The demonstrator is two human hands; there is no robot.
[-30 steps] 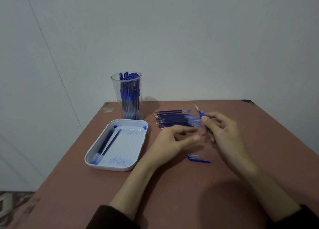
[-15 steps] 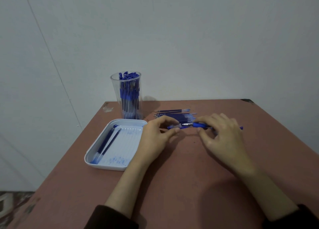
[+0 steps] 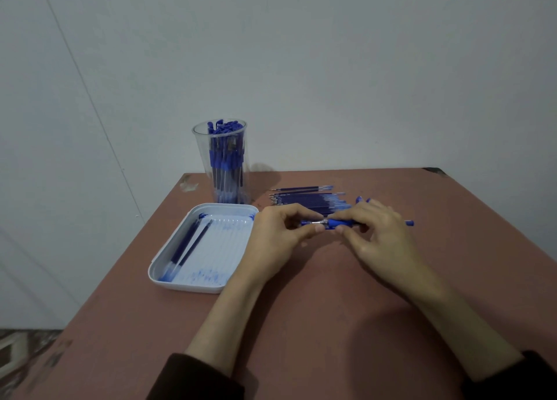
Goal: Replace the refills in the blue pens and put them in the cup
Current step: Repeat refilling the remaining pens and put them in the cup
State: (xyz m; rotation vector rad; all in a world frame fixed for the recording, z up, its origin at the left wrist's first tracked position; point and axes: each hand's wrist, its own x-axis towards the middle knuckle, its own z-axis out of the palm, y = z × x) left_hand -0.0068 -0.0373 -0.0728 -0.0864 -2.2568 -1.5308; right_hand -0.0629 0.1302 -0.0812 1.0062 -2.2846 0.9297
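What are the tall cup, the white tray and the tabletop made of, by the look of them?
The cup looks like clear, glossy plastic, possibly glass: the pens show through its wall. The tray seems smooth white moulded plastic, with a ribbed floor. The tabletop is matte reddish-brown, perhaps laminate or painted board; I cannot tell which.

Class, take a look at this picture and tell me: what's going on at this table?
A person at the brown table holds one blue pen level in both hands, the left hand pinching one end and the right hand gripping the barrel. Behind the hands lies a pile of refills. A clear cup full of blue pens stands at the back, and a white tray in front of it holds two refills.
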